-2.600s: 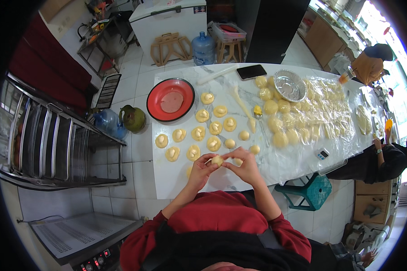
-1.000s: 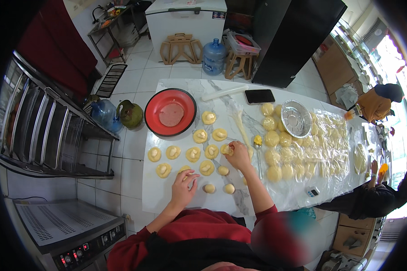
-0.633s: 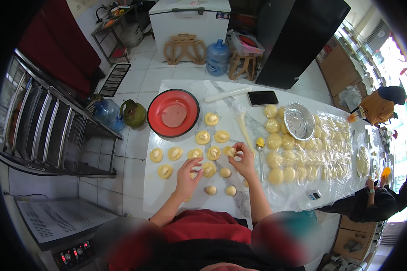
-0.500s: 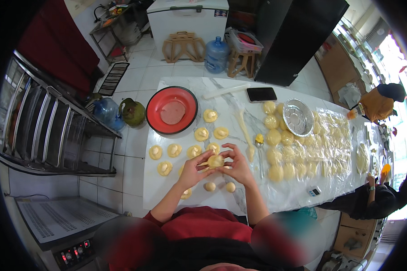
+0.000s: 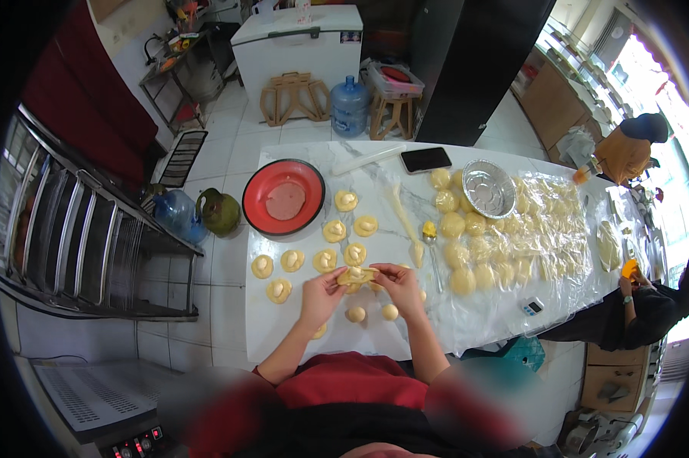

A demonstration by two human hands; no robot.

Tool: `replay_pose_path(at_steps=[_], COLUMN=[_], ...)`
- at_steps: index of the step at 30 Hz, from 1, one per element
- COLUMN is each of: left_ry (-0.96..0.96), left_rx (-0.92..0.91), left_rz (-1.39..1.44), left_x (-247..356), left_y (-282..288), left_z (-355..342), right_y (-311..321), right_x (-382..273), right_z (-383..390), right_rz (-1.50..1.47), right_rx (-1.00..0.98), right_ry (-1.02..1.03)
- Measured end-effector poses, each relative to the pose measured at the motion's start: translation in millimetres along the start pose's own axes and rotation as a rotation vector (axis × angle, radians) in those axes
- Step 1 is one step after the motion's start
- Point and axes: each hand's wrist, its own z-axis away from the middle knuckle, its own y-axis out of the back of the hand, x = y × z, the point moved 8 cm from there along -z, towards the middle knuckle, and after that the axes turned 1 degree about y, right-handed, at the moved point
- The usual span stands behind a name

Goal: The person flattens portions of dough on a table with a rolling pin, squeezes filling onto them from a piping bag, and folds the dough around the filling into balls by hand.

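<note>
A piece of yellow dough (image 5: 357,276) with a pale lump on top is stretched between both hands above the table. The fingers of my left hand (image 5: 321,299) pinch its left edge, and my right hand (image 5: 400,288) grips the right edge. Beyond and to the left lie several flat dough rounds (image 5: 292,260), each topped with a pale filling. Two small dough balls (image 5: 356,314) rest on the table between my wrists. Another dough piece, partly covered, sits beneath the held one.
At the back left of the marble table (image 5: 467,336) stands a red bowl (image 5: 306,187). To the right, several dough balls (image 5: 462,281) lie partly under clear plastic (image 5: 566,259). Nearby are a foil tin (image 5: 488,188), piping bag (image 5: 405,221), spoon (image 5: 430,231), phone (image 5: 425,159) and timer (image 5: 532,306). Two people work at far right.
My hands have moved apart from a cupped hold, drawing the dough out wide between them. The whole view has shifted slightly as well.
</note>
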Motion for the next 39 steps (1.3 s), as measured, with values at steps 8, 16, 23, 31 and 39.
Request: replay_pose_path(at_steps=[8,16,23,31,39], left_ry=[-0.217,-0.207,0.007,-0.026,-0.176], left_rx=[-0.018,-0.106,-0.04,0.051,0.076], left_rz=[-0.359,-0.077,0.073,0.134,-0.184], left_x=[30.5,33.4,9.4,-4.7,-18.7], left_y=[-19.8,8.3,19.0,14.0,-2.1], left_z=[26.9,12.3,18.1,22.3,31.8], right_y=[-35.8,-43.6,-15.1,-17.8,-22.8], right_x=[-49.5,-58.4,6.6,14.3,-16.4], right_z=[32.0,41.3,27.7,29.6,45.6], right_rz=[0.625,0.53,0.104,-0.003,0.465], right_rx=[0.288,0.05,-0.017,-0.012,0.243], right_ry=[0.583,0.599,0.091,0.068,0.31])
